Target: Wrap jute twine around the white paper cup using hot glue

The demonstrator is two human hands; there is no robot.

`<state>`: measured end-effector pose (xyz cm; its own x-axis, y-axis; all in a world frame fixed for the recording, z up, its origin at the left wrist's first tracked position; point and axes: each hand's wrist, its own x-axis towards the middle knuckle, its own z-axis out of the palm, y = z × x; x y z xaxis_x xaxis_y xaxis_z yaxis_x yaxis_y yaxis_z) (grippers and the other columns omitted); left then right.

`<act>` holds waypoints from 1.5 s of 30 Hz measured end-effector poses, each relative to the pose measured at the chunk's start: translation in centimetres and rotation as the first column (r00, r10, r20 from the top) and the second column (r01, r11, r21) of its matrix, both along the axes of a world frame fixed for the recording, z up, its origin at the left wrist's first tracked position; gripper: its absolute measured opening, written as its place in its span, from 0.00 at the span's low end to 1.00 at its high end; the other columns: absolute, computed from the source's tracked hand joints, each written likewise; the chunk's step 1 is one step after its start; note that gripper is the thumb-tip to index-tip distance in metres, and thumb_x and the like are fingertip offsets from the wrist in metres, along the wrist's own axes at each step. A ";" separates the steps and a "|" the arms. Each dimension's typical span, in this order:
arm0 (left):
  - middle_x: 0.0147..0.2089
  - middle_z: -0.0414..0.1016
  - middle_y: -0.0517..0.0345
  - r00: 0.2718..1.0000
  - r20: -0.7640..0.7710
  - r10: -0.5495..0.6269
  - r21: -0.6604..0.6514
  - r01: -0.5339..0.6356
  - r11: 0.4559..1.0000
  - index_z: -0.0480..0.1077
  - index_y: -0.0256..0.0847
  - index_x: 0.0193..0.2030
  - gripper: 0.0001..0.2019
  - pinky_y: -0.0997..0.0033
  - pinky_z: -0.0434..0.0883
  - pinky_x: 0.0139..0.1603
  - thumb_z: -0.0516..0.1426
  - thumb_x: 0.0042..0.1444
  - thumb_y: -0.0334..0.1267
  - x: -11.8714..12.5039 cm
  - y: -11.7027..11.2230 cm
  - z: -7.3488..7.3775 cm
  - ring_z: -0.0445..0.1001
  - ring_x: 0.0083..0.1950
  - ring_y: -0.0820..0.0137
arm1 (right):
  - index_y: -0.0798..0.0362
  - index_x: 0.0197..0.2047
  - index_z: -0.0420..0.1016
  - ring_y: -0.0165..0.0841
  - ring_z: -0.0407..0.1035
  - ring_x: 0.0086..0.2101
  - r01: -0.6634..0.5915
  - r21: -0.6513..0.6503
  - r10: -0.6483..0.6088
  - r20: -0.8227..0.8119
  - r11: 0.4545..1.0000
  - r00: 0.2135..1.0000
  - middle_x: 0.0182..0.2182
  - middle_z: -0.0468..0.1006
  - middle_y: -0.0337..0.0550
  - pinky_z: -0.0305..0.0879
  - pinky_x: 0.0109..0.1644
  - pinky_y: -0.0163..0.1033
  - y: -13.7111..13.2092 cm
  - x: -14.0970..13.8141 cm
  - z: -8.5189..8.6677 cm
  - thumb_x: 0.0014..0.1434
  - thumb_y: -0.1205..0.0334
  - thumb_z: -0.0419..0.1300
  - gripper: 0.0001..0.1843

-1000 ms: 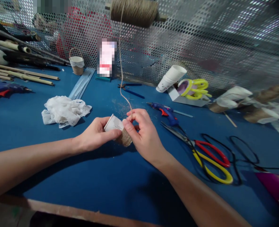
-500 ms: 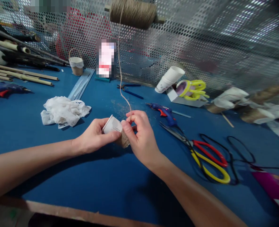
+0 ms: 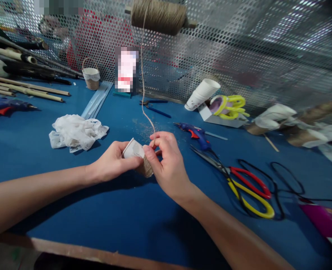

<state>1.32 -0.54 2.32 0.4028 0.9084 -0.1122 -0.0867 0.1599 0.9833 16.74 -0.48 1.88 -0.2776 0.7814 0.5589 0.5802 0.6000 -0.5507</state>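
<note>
So, our left hand [image 3: 109, 164] gripped a tapered white paper cup [image 3: 132, 149], our right hand [image 3: 168, 161] pinched thin brown twine [image 3: 142, 82]; below our left thumb [image 3: 133, 162] was wrapped, above bare.

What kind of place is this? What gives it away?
Probably a small craft workshop bench. Signs: the twine spool mounted at the perforated metal panel, the glue guns on the blue tabletop, and the twine-wrapped paper cup in the person's hands.
</note>
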 end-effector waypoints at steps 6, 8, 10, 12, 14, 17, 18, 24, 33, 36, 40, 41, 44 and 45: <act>0.21 0.65 0.64 1.000 -0.022 -0.008 0.010 0.009 1.000 0.65 0.34 0.23 0.04 0.79 0.63 0.27 0.56 0.40 0.32 -0.1 0.2 -0.4 0.62 0.24 0.79 | 0.50 0.32 0.61 0.34 0.65 0.40 -0.003 -0.056 0.002 -0.004 0.998 1.000 0.37 0.66 0.46 0.67 0.36 0.40 0.2 0.2 0.3 0.60 0.60 0.52 0.06; 0.22 0.65 0.64 0.999 -0.037 -0.017 0.020 0.017 1.000 0.66 0.34 0.24 0.04 0.78 0.63 0.27 0.56 0.41 0.33 -0.1 0.1 -0.5 0.62 0.24 0.78 | 0.50 0.32 0.63 0.33 0.65 0.38 0.005 -0.100 -0.009 -0.033 0.995 0.999 0.35 0.67 0.44 0.66 0.37 0.40 0.4 0.3 0.7 0.61 0.59 0.51 0.07; 0.23 0.64 0.64 0.998 -0.063 -0.025 0.052 0.028 0.998 0.66 0.34 0.26 0.05 0.78 0.62 0.27 0.56 0.42 0.34 -0.2 0.0 -0.7 0.62 0.24 0.78 | 0.51 0.32 0.65 0.32 0.67 0.37 0.008 -0.148 -0.016 -0.058 0.989 0.998 0.34 0.69 0.44 0.66 0.40 0.40 0.5 0.6 1.3 0.62 0.59 0.49 0.09; 0.25 0.62 0.63 0.995 -0.098 -0.028 0.128 0.040 0.991 0.65 0.34 0.28 0.06 0.77 0.62 0.27 0.57 0.44 0.35 -0.3 -0.1 -0.9 0.61 0.25 0.77 | 0.52 0.32 0.67 0.33 0.68 0.37 0.009 -0.183 -0.021 -0.064 0.983 0.998 0.34 0.71 0.44 0.66 0.41 0.40 0.9 1.0 2.1 0.62 0.59 0.49 0.10; 0.28 0.63 0.61 0.989 -0.144 -0.032 0.268 0.070 0.961 0.66 0.33 0.30 0.07 0.75 0.62 0.29 0.56 0.47 0.36 -0.4 -0.1 -1.1 0.61 0.28 0.76 | 0.53 0.34 0.68 0.33 0.69 0.35 0.070 -0.201 -0.078 -0.030 0.977 0.997 0.34 0.73 0.45 0.66 0.39 0.40 1.8 2.1 2.9 0.60 0.57 0.51 0.10; 0.30 0.65 0.56 0.972 -0.232 -0.031 0.497 0.146 0.856 0.66 0.33 0.29 0.05 0.72 0.63 0.35 0.54 0.50 0.34 -0.6 -0.1 -1.1 0.63 0.33 0.72 | 0.53 0.37 0.70 0.34 0.70 0.33 0.377 -0.164 -0.358 0.134 0.912 0.924 0.33 0.75 0.45 0.66 0.38 0.41 4.2 5.1 3.6 0.58 0.55 0.54 0.11; 0.30 0.65 0.56 0.966 -0.256 -0.027 0.546 0.167 0.821 0.66 0.34 0.28 0.05 0.71 0.63 0.36 0.54 0.50 0.33 -0.6 0.0 -1.1 0.63 0.33 0.71 | 0.53 0.38 0.71 0.35 0.70 0.34 0.507 -0.133 -0.473 0.220 0.852 0.853 0.34 0.75 0.46 0.65 0.40 0.41 5.1 6.5 3.5 0.58 0.56 0.54 0.10; 0.27 0.66 0.57 0.945 -0.326 0.002 0.636 0.219 0.740 0.63 0.36 0.23 0.07 0.68 0.63 0.39 0.52 0.51 0.32 -0.5 0.2 -1.5 0.63 0.33 0.70 | 0.53 0.45 0.71 0.34 0.68 0.42 0.573 -0.225 -0.485 0.347 0.788 0.803 0.45 0.72 0.44 0.66 0.44 0.44 7.9 12.6 1.1 0.62 0.58 0.51 0.12; 0.29 0.67 0.57 0.935 -0.354 -0.032 0.643 0.268 0.717 0.66 0.36 0.26 0.05 0.68 0.63 0.41 0.53 0.52 0.30 -0.4 0.4 -2.0 0.63 0.34 0.70 | 0.53 0.35 0.76 0.32 0.72 0.34 0.015 -0.420 0.043 0.128 0.907 0.991 0.32 0.79 0.41 0.68 0.38 0.39 2.9 4.2 3.0 0.57 0.56 0.56 0.11; 0.30 0.68 0.56 0.935 -0.351 -0.038 0.659 0.276 0.700 0.67 0.36 0.27 0.04 0.70 0.64 0.42 0.54 0.51 0.29 -0.5 0.3 -2.0 0.64 0.36 0.70 | 0.54 0.35 0.75 0.29 0.72 0.31 -0.151 -0.463 0.173 0.006 0.873 0.985 0.31 0.79 0.39 0.68 0.36 0.35 2.0 1.4 3.3 0.57 0.60 0.56 0.09; 0.27 0.68 0.57 0.938 -0.338 -0.080 0.635 0.290 0.716 0.66 0.36 0.24 0.06 0.73 0.66 0.37 0.53 0.50 0.29 -0.4 0.1 -2.1 0.66 0.32 0.71 | 0.55 0.30 0.75 0.27 0.68 0.30 -0.249 -0.417 0.246 -0.062 0.874 0.967 0.29 0.75 0.39 0.65 0.35 0.36 2.3 -0.2 3.7 0.54 0.64 0.59 0.05; 0.25 0.67 0.59 0.937 -0.335 -0.095 0.615 0.294 0.732 0.64 0.37 0.23 0.07 0.74 0.65 0.33 0.53 0.50 0.30 -0.4 0.0 -2.1 0.65 0.29 0.73 | 0.55 0.30 0.75 0.27 0.68 0.30 -0.263 -0.406 0.267 -0.048 0.875 0.962 0.29 0.74 0.39 0.65 0.35 0.36 2.4 -0.5 3.8 0.53 0.65 0.59 0.04; 0.18 0.59 0.64 0.928 -0.337 -0.160 0.520 0.325 0.790 0.58 0.38 0.19 0.11 0.77 0.59 0.23 0.52 0.51 0.30 -0.3 -0.1 -2.1 0.57 0.21 0.78 | 0.54 0.28 0.74 0.28 0.67 0.32 -0.292 -0.404 0.315 -0.010 0.867 0.949 0.29 0.72 0.38 0.65 0.37 0.36 2.7 -1.3 3.9 0.52 0.67 0.59 0.04; 0.17 0.56 0.66 0.922 -0.340 -0.183 0.491 0.340 0.802 0.56 0.39 0.18 0.12 0.78 0.57 0.21 0.51 0.51 0.31 -0.3 -0.1 -2.1 0.54 0.19 0.78 | 0.53 0.27 0.74 0.28 0.67 0.32 -0.289 -0.409 0.320 0.006 0.866 0.948 0.29 0.72 0.38 0.65 0.37 0.36 2.7 -1.6 3.9 0.52 0.67 0.60 0.03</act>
